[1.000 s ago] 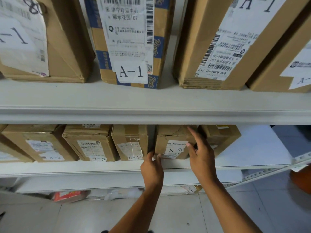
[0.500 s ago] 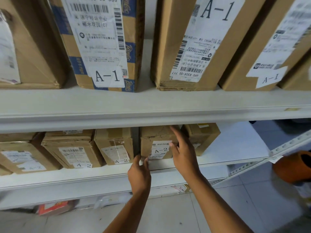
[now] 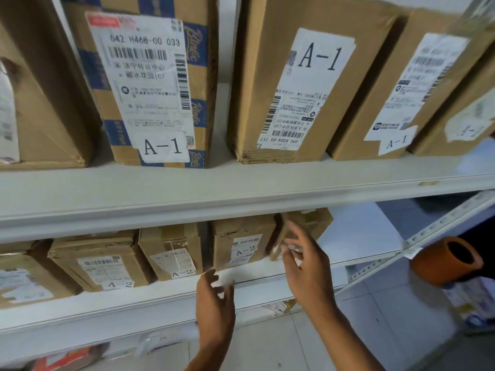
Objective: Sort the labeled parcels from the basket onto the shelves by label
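Both bare forearms reach up from the bottom edge toward the lower shelf [image 3: 356, 228]. The left hand [image 3: 214, 303] hangs in front of that shelf's front lip, palm turned right, fingers loosely spread and slightly curled, with nothing in it; it sits just below an A-2 box [image 3: 241, 245] without touching it. The right hand [image 3: 308, 266] is higher and to the right, fingers splayed and blurred, open and empty. Its fingertips lie over the front of the end box [image 3: 310, 223], the rightmost one in the row, which stands turned at an angle; whether they touch the cardboard cannot be told through the blur.

On the lower shelf six cardboard boxes show in a row; A-2 labels can be read on four of them, the far-left one is only partly in view, and the end box's label is hidden by the hand. To the right of the end box the shelf is bare.

On the upper shelf [image 3: 241, 188] five taller boxes stand upright, side by side. Three carry clear A-1 labels; the far-right label is blurred and the far-left box shows only a label edge.

An orange tube [image 3: 442, 263] lies at the right, beyond the shelf post.
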